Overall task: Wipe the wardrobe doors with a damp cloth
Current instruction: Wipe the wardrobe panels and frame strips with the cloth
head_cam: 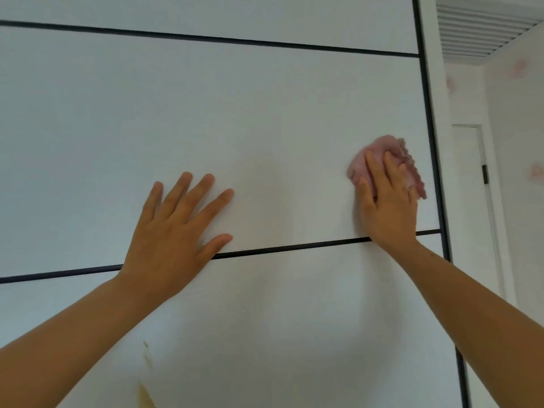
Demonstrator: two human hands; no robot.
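Pressing a crumpled pink cloth with a scalloped hem [382, 145] against a white panelled wardrobe door [235, 113] with the right hand [388, 207], with fingers laid nearly straight over the fabric and pointing upward, with the thumb out to the left on the cloth's edge, pressing rather than clenching. Placing the cloth at the far right of the middle panel, just beside the dark vertical frame strip [429, 113] and above the lower dark horizontal strip [294, 248], with the heel of the hand crossing that strip. Showing the cloth's visible long axis running steeply, from its top down toward the lower right, with the scalloped hem facing right toward the frame strip; hiding the remainder beneath palm and fingers. Resting the left hand [176, 228] flat and released on the same panel, well apart from the cloth, with fingers spread and pointing up and to the right, with the thumb lying just above the lower strip, grasping nothing. Also showing an upper dark horizontal strip [206, 38], yellowish-brown stains [145, 396] low on the bottom panel, a slatted white ceiling vent [477, 30], pink-patterned pale wallpaper [518, 67] and a white room door [471, 201] beyond the wardrobe's right side.
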